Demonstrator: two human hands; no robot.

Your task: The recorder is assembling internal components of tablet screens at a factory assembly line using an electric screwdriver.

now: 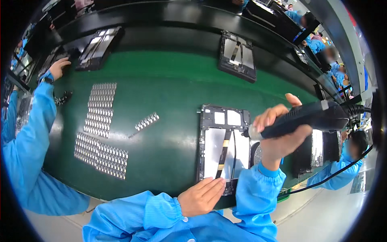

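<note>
1. Wrapping round the black tool [306, 119], the right hand [284, 143] has a closed grip, nose pointing left.
2. Down at the near edge, the left hand [202, 196] lies flat, fingers extended and together, grasping nothing, resting on the tablet [211, 153].
3. And there's the tablet itself, opened up on the green bench [173, 88] right in front of the person, a dark ribbon [224, 151] running down its middle.
4. The tool's nose sits right by the tablet's upper right edge; whether it touches, I can't tell. My read: fastening work, one hand steadying, one driving.
5. What does the next move call for? A square, well-seated tip, I'd judge, with the left hand firm and the ribbon left unstrained.
6. Further out left, a small strip [147, 122] lies apart from the larger part sheets [100, 109].
7. Beyond those, a co-worker's hand [59, 68] is near the far-left tablet [96, 50]; another tablet [238, 56] lies at the back.
</note>
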